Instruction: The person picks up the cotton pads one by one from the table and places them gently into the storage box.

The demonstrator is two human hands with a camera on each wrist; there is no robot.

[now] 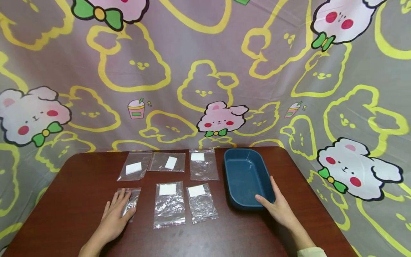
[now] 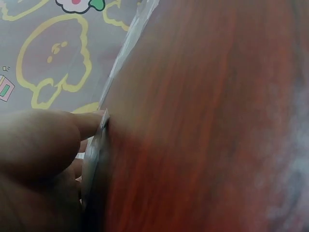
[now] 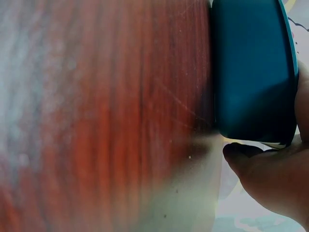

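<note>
My left hand [image 1: 115, 218] rests on a small clear zip bag [image 1: 135, 196] at the table's left front, its fingers stretched over it and covering most of it. In the left wrist view the thumb [image 2: 38, 142] lies against the bag's edge [image 2: 94, 152]. At the right, a deep blue plastic basin [image 1: 245, 171] stands upright on the table with a bare inside. My right hand [image 1: 280, 208] holds the basin's near right corner, thumb at the near rim and fingers along the right side. The right wrist view shows the thumb [image 3: 260, 169] against the basin's end wall [image 3: 256, 72].
Several flat clear bags with white cards lie between the hands: a left back bag [image 1: 131, 175], a middle back bag [image 1: 158, 164], a right back bag [image 1: 205, 173], and two front bags [image 1: 168, 210] [image 1: 203, 208]. A patterned curtain [image 1: 205, 78] borders the brown table [image 1: 80, 175].
</note>
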